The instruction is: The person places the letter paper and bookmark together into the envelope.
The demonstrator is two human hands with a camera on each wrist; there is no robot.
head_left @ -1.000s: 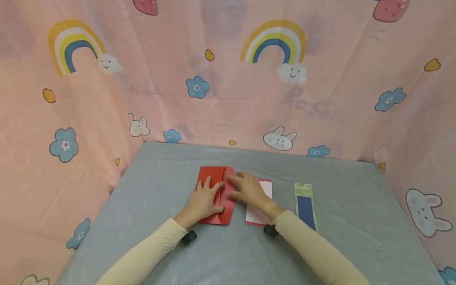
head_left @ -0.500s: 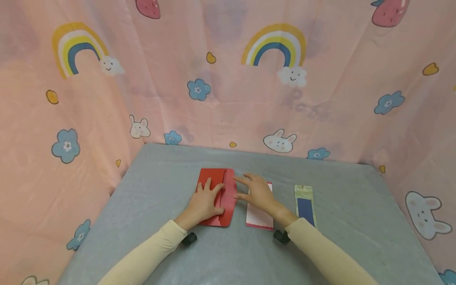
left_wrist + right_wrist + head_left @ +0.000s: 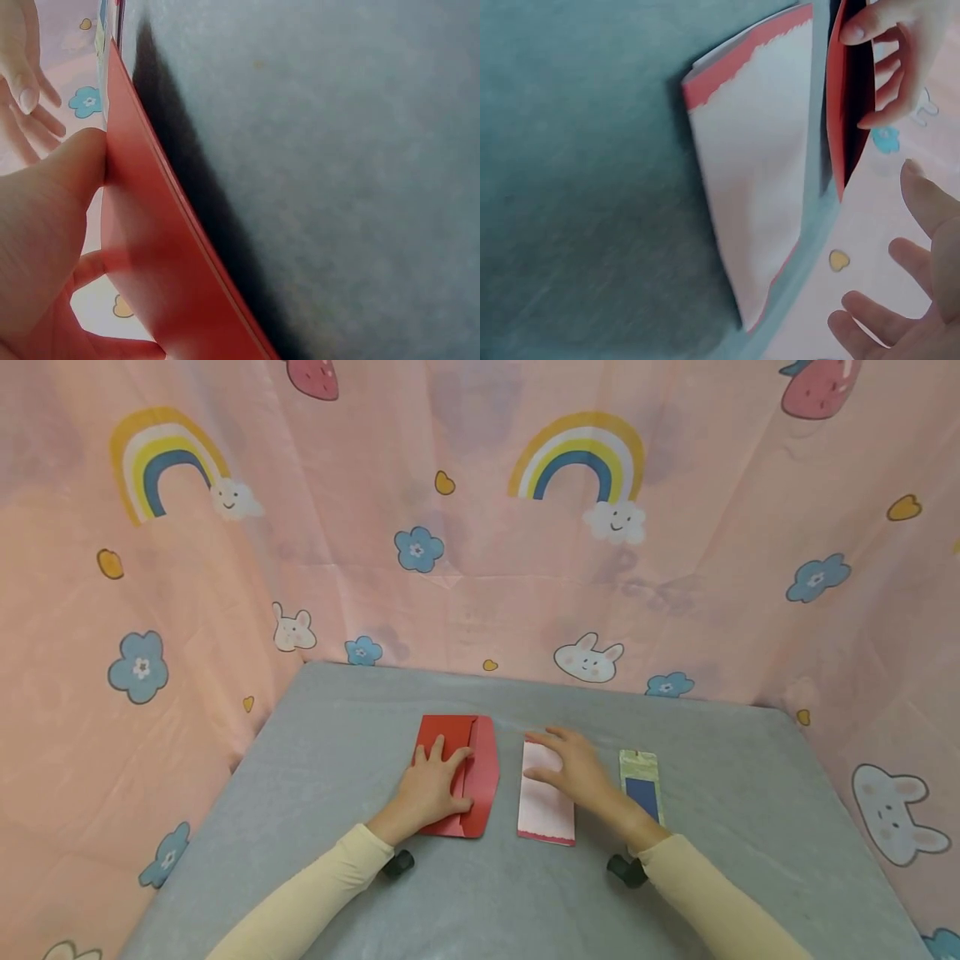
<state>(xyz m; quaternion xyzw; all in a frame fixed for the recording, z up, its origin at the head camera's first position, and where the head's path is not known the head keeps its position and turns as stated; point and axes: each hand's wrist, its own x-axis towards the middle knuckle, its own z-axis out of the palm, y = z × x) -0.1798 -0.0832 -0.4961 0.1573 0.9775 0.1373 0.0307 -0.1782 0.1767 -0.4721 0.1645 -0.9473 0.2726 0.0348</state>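
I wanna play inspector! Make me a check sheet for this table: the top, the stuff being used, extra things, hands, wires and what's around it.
Surface: grey tabletop, faintly mottled.
Job's things: red envelope on the table; white card with red ends beside it, looks folded.
Clutter: green-and-blue strip, off to the right, partly hidden by the right arm.
Hands: left hand rests on the envelope, fingers spread; right hand is over the card, holding nothing.
Cables: nothing seen.
Surroundings: pink curtain printed with rainbows, flowers and rabbits.
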